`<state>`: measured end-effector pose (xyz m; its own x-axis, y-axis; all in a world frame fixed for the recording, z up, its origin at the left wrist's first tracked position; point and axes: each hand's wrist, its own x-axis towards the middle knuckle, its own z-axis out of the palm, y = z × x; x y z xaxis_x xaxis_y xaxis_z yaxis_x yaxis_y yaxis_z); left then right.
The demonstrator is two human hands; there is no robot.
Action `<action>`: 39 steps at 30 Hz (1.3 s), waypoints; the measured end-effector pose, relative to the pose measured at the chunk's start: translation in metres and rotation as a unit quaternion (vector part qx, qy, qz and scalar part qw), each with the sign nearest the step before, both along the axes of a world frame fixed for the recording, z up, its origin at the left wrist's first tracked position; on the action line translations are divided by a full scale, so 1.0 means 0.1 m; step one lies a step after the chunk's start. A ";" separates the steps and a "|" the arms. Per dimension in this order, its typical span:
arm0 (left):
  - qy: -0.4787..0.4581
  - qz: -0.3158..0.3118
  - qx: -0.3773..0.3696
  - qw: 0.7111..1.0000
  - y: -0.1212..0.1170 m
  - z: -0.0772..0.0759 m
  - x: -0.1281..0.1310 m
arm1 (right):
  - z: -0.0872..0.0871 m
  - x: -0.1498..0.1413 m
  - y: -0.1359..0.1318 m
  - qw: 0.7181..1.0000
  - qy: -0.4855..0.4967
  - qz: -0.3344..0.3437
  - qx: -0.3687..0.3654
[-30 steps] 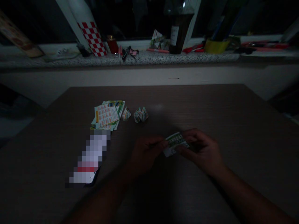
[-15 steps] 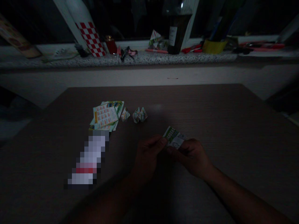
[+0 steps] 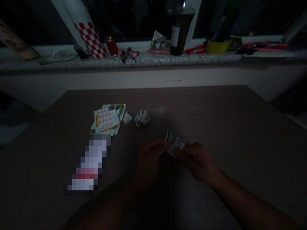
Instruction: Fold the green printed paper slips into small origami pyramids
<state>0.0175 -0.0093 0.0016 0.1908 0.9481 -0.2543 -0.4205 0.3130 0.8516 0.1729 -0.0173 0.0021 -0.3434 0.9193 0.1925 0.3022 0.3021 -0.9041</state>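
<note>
The likeliest trouble lay with the small paper slip [image 3: 174, 141], held to the right of the stack of printed sheets [image 3: 106, 119] and nearer the person than it: it looked thin and light, so uneven pulling between the two pinches could have torn it or set a crease askew, and the dim light could have hidden a crooked edge. A careless sweep toward the stack might also have knocked the single folded paper piece [image 3: 127, 118] just beside the stack's right side, or the folded pair [image 3: 142, 118] a little farther right of it. The left hand [image 3: 150, 158] was nearly closed, its thumb pressing the slip's left side; the right hand [image 3: 199, 161] gripped the opposite side, thumb on top and fingers curled. Both hands were right of the stack and nearer the person; the fingers under the slip could not be made out.
</note>
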 end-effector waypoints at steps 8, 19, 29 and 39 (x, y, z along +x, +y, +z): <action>-0.050 -0.007 -0.020 0.998 0.00 0.00 0.02 | -0.01 0.03 0.00 0.998 -0.023 0.003 0.056; -0.081 -0.013 -0.022 0.996 -0.02 0.00 0.06 | -0.01 0.05 -0.01 0.997 0.013 -0.021 0.079; -0.086 -0.012 -0.048 0.995 -0.01 0.03 0.06 | 0.01 0.07 -0.02 0.994 0.039 -0.040 0.092; -0.077 -0.015 -0.073 0.994 -0.01 0.02 0.07 | -0.09 0.07 -0.04 0.992 0.103 -0.073 0.024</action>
